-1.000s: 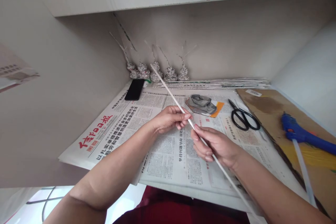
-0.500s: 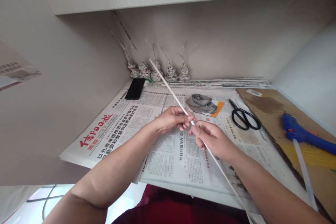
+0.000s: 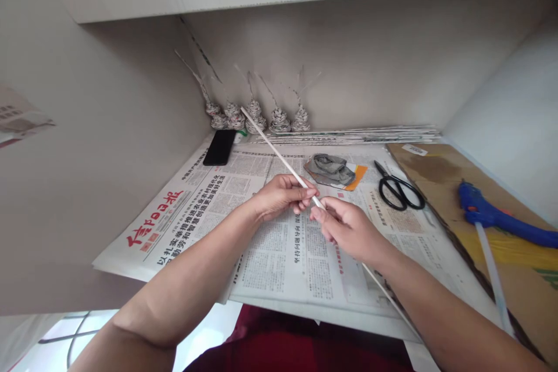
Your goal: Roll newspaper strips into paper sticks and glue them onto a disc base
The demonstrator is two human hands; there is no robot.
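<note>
A long, thin white paper stick (image 3: 279, 154) slants from the back left down toward my right forearm. My left hand (image 3: 285, 195) pinches it near the middle between thumb and fingers. Just below, my right hand (image 3: 340, 221) is closed round the same stick, its thumb close to the left fingertips. Part of the stick is hidden behind my right hand and wrist. Both hands are above newspaper sheets (image 3: 270, 267) spread on the table. Beyond them lies a grey knitted cloth (image 3: 329, 170) on an orange-edged card.
Black-handled scissors (image 3: 399, 189) lie to the right. A blue glue gun (image 3: 492, 209) rests on cardboard (image 3: 436, 171). At the back stand several woven paper gourd shapes (image 3: 279, 121) beside a bundle of paper sticks (image 3: 349, 137). A black phone (image 3: 219, 147) lies at the left.
My right hand has turned slightly, and the stick's lower part now shows behind its wrist. The stick's upper tip sits a little lower and further left. The whole view has shifted slightly.
</note>
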